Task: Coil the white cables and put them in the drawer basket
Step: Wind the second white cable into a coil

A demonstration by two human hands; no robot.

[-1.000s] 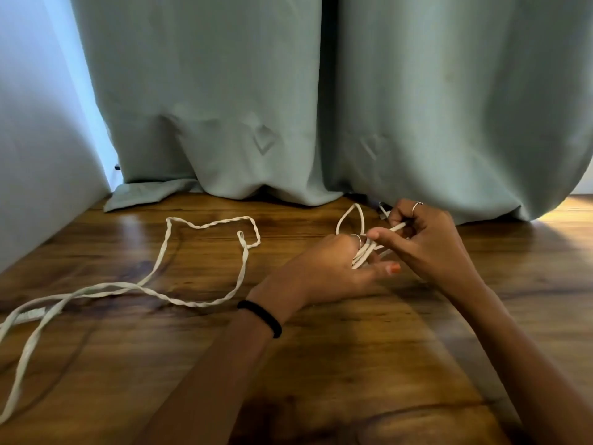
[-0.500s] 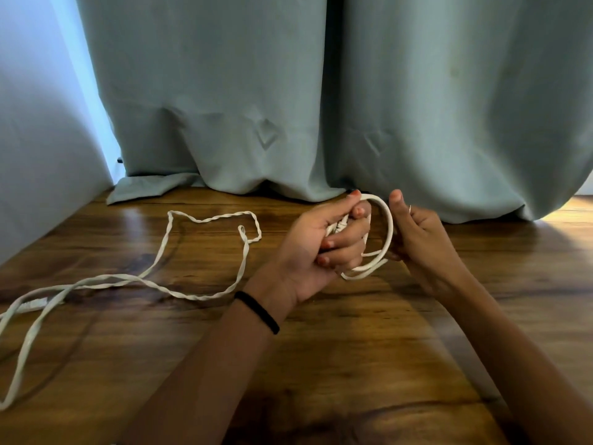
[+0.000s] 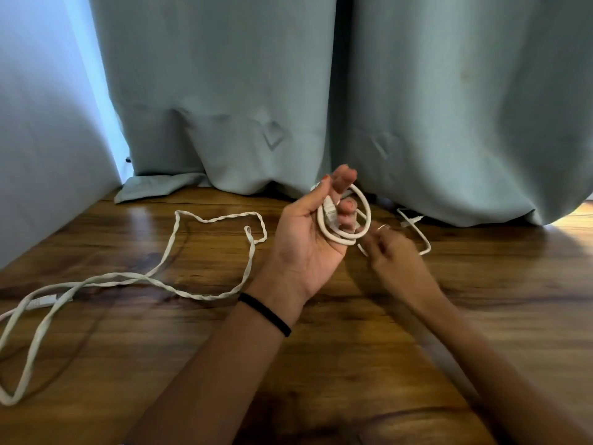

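Observation:
My left hand (image 3: 305, 242) is turned palm up above the wooden floor and holds a small coil of white cable (image 3: 364, 216) looped round its fingers, with a plug end pinned under the thumb. The cable's free tail (image 3: 420, 234) trails to the right on the floor. My right hand (image 3: 393, 252) sits just right of the coil, blurred, fingers curled near the tail; whether it pinches the cable is unclear. A second, longer twisted white cable (image 3: 167, 261) lies spread over the floor to the left. No drawer basket is in view.
Pale green curtains (image 3: 417, 107) hang to the floor straight ahead. A light wall (image 3: 38, 155) closes off the left side. The wooden floor (image 3: 497, 316) stretches to the right and towards me.
My left hand has turned palm up and opened somewhat, showing the coil around its fingers. My right hand has dropped lower and to the right, towards the cable's tail.

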